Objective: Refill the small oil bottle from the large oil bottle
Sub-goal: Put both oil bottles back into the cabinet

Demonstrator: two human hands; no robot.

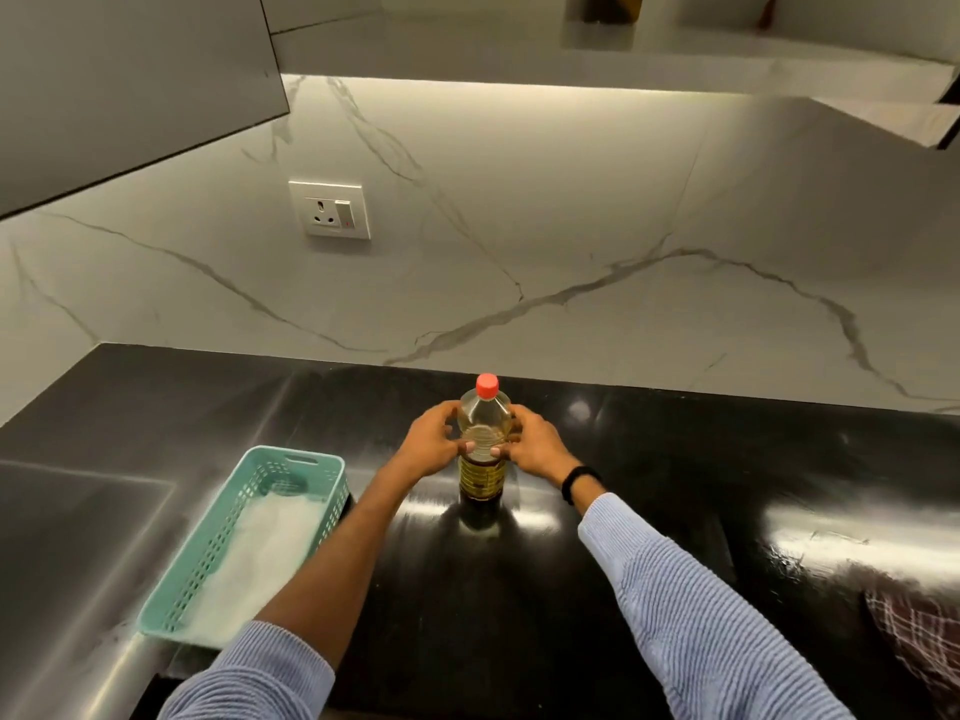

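Observation:
A clear plastic oil bottle [483, 472] with a red cap [487, 385] stands upright on the black countertop [649, 459], near the back wall. Yellow oil fills its lower part. My left hand [434, 441] wraps its left side and my right hand [532, 441] wraps its right side, thumbs meeting across the front at mid height. The cap is on. No second oil bottle is in view.
A teal perforated basket [332, 472] with a white cloth inside lies left of the bottle. A checked cloth [919, 636] sits at the right edge. A wall socket [330, 209] is on the marble backsplash. A cabinet overhangs at upper left.

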